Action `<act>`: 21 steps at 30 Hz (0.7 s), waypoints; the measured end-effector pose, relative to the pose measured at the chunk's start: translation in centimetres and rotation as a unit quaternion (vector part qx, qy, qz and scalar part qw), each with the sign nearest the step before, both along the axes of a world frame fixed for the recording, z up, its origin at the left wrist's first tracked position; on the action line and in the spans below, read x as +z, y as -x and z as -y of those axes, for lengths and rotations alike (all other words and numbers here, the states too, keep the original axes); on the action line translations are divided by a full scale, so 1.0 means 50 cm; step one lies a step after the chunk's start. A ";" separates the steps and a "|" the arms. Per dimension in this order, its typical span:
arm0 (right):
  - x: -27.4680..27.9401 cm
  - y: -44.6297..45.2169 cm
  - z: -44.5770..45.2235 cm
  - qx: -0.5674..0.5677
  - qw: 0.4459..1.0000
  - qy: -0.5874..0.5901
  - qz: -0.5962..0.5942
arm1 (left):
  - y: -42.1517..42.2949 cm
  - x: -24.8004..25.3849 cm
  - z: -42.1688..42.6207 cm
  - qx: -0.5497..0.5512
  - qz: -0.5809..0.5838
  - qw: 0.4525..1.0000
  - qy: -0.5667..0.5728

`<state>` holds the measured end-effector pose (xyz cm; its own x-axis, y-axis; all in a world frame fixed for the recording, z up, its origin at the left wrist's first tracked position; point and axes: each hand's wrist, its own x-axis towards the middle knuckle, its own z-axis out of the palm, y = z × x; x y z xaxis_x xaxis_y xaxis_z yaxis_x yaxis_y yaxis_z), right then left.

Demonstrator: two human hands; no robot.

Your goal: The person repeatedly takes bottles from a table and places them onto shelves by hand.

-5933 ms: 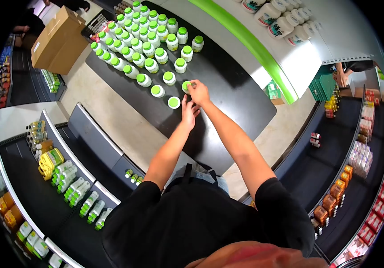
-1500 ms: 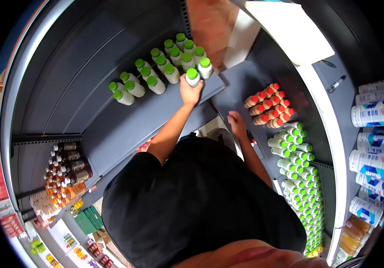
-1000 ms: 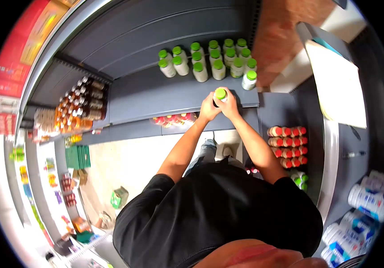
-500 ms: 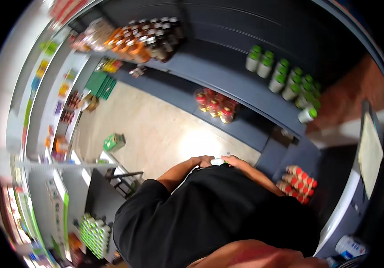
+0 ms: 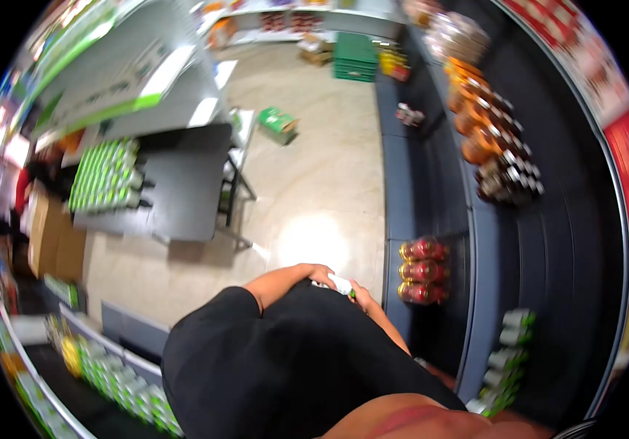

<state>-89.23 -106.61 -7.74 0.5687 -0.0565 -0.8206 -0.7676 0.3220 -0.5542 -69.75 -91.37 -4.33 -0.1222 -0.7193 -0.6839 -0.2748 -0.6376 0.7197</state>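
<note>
Head view: the pale, glossy floor [image 5: 322, 161] takes up the middle, with a bright reflection just beyond the hands. Dark shelving [image 5: 567, 249] runs down the right side, bearing a cluster of orange and dark brown bottles [image 5: 486, 139], red jars [image 5: 423, 272] in three rows on a lower level, and green-capped white bottles [image 5: 508, 358] near the bottom. At the left, a black desk [image 5: 190, 175] carries a dense block of green-topped bottles [image 5: 106, 175] at its far-left end. A large cardboard box [image 5: 58, 238] stands just beside that end. Green crates [image 5: 355, 55] are stacked at the top, beside the shelving; a smaller green carton [image 5: 278, 124] lies on the floor, near the desk. In front of the black shirt [image 5: 314, 351], the left hand [image 5: 317, 274] and the right hand [image 5: 361, 295] meet at one small white bottle [image 5: 341, 284], off the floor and tilted. The left fingers grip one end and the right fingers the other, by its green cap; blur and the shirt hide their exact placing
</note>
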 end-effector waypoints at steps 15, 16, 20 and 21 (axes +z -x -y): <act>-0.088 -0.555 -0.065 0.440 0.874 0.167 0.122 | -0.244 -0.044 -0.262 0.329 -0.058 0.941 -0.049; -0.075 -0.598 -0.064 0.467 0.860 0.165 0.123 | -0.269 -0.047 -0.262 0.358 -0.061 0.931 -0.038; -0.096 -0.802 -0.036 0.558 0.813 0.109 0.130 | -0.375 -0.045 -0.233 0.442 -0.096 0.890 -0.051; -0.066 -0.854 -0.033 0.560 0.817 0.087 0.106 | -0.411 -0.044 -0.224 0.471 -0.072 0.876 -0.075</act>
